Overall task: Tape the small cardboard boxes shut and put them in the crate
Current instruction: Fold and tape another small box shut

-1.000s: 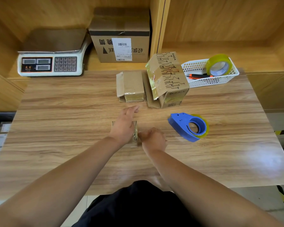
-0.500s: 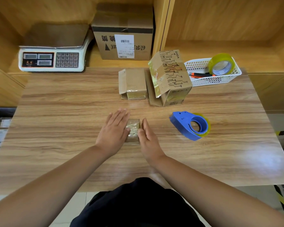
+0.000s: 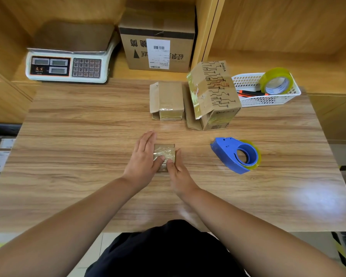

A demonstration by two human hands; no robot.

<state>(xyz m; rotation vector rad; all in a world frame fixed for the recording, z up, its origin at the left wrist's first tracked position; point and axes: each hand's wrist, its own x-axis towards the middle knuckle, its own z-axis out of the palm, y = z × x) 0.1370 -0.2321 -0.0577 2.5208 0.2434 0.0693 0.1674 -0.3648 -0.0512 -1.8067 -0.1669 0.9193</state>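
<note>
A small cardboard box (image 3: 164, 150) with clear tape across its top sits on the wooden table (image 3: 68, 156) near the middle. My left hand (image 3: 143, 158) lies flat against its left side, fingers straight, thumb pressing on the taped top. My right hand (image 3: 178, 172) lies flat along its right side, thumb also on the tape. A blue tape dispenser (image 3: 236, 155) lies on the table to the right of the hands. Two more cardboard boxes stand behind: a plain one with an open flap (image 3: 167, 99) and a printed one with its lid raised (image 3: 213, 94).
A white basket (image 3: 246, 82) holding a tape roll (image 3: 276, 80) and an orange pen stands at the back right. A weighing scale (image 3: 68, 62) and a large labelled carton (image 3: 158, 39) sit on the shelf behind. No crate is in view.
My right hand went from curled at the box's corner to flat along its side. Both hands now bracket the box, with the thumbs come onto the taped top.
</note>
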